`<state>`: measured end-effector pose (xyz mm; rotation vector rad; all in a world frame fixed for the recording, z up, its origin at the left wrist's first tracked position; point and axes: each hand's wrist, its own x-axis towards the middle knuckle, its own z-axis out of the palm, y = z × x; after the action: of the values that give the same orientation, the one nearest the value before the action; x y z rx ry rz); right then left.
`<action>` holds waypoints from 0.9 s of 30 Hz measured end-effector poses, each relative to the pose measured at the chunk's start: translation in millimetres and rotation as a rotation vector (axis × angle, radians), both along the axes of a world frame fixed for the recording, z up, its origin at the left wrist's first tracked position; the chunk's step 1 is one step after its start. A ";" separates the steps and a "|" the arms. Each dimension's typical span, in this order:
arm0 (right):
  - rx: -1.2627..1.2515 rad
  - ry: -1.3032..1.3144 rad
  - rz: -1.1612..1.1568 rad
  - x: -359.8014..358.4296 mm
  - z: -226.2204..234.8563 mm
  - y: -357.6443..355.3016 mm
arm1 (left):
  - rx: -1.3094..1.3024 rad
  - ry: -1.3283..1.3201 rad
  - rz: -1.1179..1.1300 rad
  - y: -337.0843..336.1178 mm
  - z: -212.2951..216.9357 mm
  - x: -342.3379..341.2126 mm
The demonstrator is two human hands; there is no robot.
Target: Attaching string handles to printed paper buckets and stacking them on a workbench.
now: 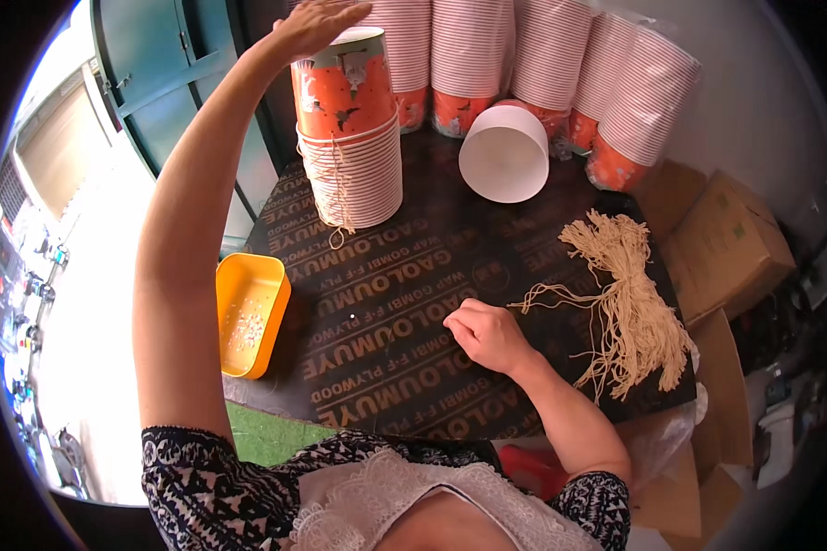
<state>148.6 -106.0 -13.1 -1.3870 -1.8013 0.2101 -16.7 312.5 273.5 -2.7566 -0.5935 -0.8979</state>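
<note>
My left hand (pixel 322 25) reaches to the far left, fingers stretched out over the top of an upright stack of paper buckets (pixel 354 179). The stack is orange with animal figures above and pale nested rims below. A thin beige cord (pixel 342 184) hangs down the stack's side and ends in a loop on the table. My right hand (pixel 487 334) rests closed on the tabletop; anything inside its curled fingers is hidden. Loose strands from a thick bundle of beige cords (pixel 629 303) reach close to it. A white-lined bucket (pixel 504 154) lies on its side beyond.
A yellow tray (pixel 276 303) holding small pale bits stands at the table's left edge. Several tall wrapped bucket stacks (pixel 547 55) line the back. Cardboard boxes (pixel 730 243) lie to the right. The dark printed table (pixel 404 367) carries one tiny white bead (pixel 353 316).
</note>
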 end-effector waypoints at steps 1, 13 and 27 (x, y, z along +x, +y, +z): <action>-0.005 0.004 -0.013 3.3 -0.4 -0.1 | -0.007 -0.002 -0.016 -6.2 -3.0 17.5; -0.010 -0.040 -0.023 7.3 -1.5 -4.6 | -0.718 0.344 0.207 -69.1 -9.2 56.2; -0.001 -0.064 -0.030 8.1 -0.2 -3.8 | -0.666 0.322 0.205 -76.5 -9.6 56.1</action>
<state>156.7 -109.8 -13.4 -1.4352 -1.8313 0.1531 39.4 236.0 264.0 -3.2070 -1.2644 -0.2120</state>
